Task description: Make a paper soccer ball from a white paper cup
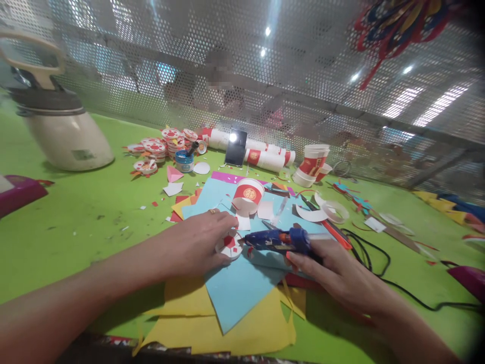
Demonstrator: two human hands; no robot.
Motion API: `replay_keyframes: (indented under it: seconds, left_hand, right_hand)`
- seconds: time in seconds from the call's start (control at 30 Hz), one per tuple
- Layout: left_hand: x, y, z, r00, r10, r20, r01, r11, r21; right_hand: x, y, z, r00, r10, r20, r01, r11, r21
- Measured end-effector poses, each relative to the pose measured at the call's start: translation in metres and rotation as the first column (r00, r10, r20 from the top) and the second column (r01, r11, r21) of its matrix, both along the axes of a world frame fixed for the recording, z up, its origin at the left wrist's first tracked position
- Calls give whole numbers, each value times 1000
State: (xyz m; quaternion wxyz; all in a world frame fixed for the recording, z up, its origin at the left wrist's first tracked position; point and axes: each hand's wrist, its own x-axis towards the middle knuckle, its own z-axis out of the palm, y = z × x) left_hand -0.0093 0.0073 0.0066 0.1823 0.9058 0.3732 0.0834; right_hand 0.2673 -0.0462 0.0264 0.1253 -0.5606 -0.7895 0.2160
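Observation:
My left hand [206, 240] is closed on the edge of a small round paper disc [231, 246], white with red patches. In my right hand [326, 263] is a blue glue gun [278, 238], its tip pointing left at the disc's right edge. A clear glue stick juts from the gun's back end. Both hands are over light blue paper sheets [231, 298]. Just beyond them lies a cut red-and-white paper cup [248, 194] with a gold emblem.
Stacked paper cups [312, 162] and a phone [236, 147] stand at the back. Decorated discs [153, 146] and a blue paint jar [184, 161] are back left, near a spray bottle [71, 131]. A tape roll [335, 212], scissors and a black cable [379, 275] lie right.

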Motion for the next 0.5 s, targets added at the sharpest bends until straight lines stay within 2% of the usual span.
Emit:
replay_keyframes:
  seconds: [0.3, 0.5]
  left_hand:
    - [-1, -1, 1, 1000, -2, 5, 2, 1000, 10]
    - [0, 0, -1, 1000, 4, 1, -4, 1000, 4]
  right_hand:
    - [5, 1, 0, 999, -17, -35, 17, 1000, 9]
    - [8, 3, 6, 994, 9, -113, -5, 999, 38]
